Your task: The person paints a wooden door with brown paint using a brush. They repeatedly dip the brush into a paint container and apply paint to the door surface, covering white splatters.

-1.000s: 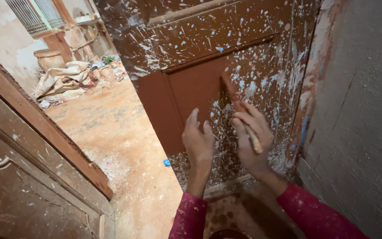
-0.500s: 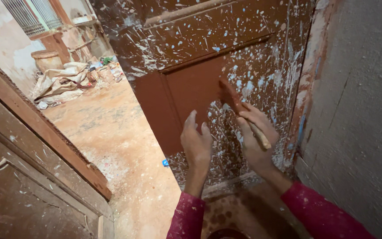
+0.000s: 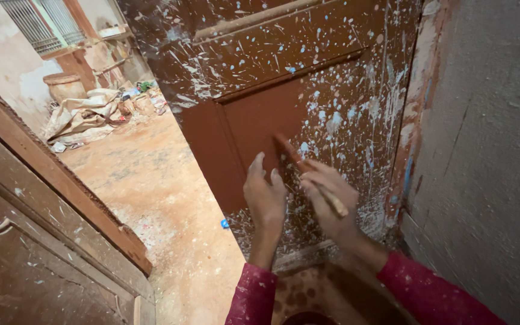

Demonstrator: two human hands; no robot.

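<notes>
A brown wooden door (image 3: 284, 66) stands open in front of me, speckled with white and pale blue paint; part of its lower panel is freshly painted plain brown. My right hand (image 3: 330, 197) grips a paintbrush (image 3: 308, 171) by its wooden handle, its brown-loaded bristles pressed on the panel up and to the left. My left hand (image 3: 264, 195) rests flat with fingers up against the door panel, just left of the brush. Both arms wear dark red sleeves.
A rough grey plaster wall (image 3: 489, 150) rises on the right beside the door frame. A second wooden door leaf (image 3: 37, 229) stands at lower left. Beyond lies a dusty reddish floor (image 3: 151, 180), with crumpled sacks (image 3: 88, 114), a clay pot (image 3: 64, 86) and a barred window (image 3: 37, 24) further back.
The brush and my right hand have shifted slightly left and down along the panel. My left hand stays pressed on the door in almost the same spot.
</notes>
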